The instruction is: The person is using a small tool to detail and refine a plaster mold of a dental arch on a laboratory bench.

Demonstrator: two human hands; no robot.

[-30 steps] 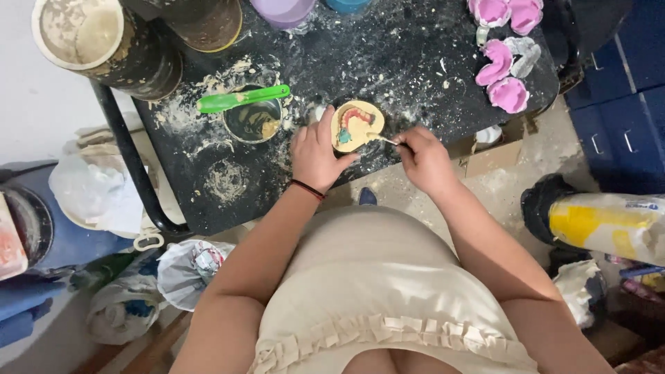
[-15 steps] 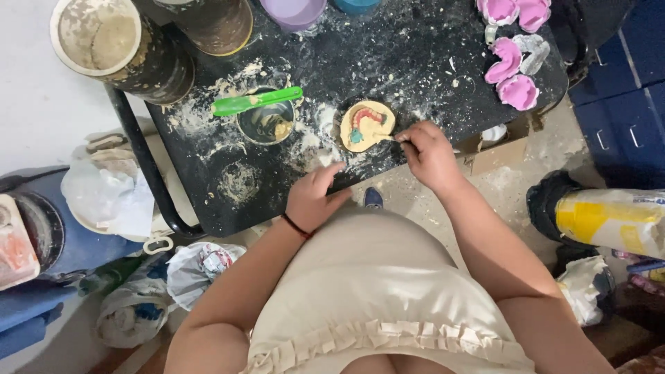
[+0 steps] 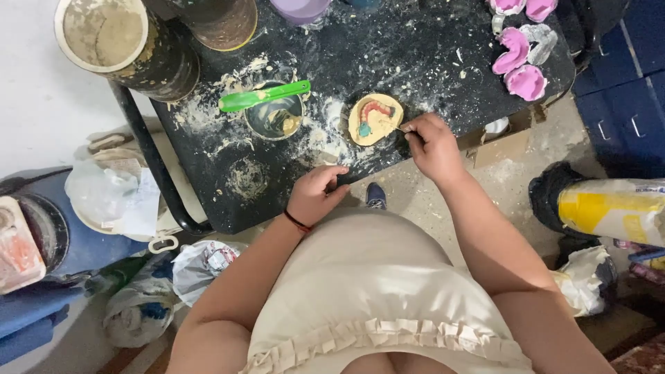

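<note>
A round tan plaster dental cast (image 3: 375,119) with a red arch and a teal spot lies on the black, plaster-spattered table (image 3: 415,55). My right hand (image 3: 431,145) pinches a thin metal tool (image 3: 393,129) whose tip touches the cast's right edge. My left hand (image 3: 315,194) rests on the table's near edge, fingers loosely curled, holding nothing. A small dark mixing bowl (image 3: 275,118) with a green spatula (image 3: 263,96) laid across it stands left of the cast.
Pink dental moulds (image 3: 518,61) lie at the table's far right. Two plaster-caked buckets (image 3: 121,41) stand at the far left. Bags (image 3: 201,266) and a blue bin (image 3: 41,235) crowd the floor on the left, a yellow-and-white sack (image 3: 609,208) on the right.
My left hand let go of the cast and drew back to the table's near edge. My right hand stays at the cast with the tool.
</note>
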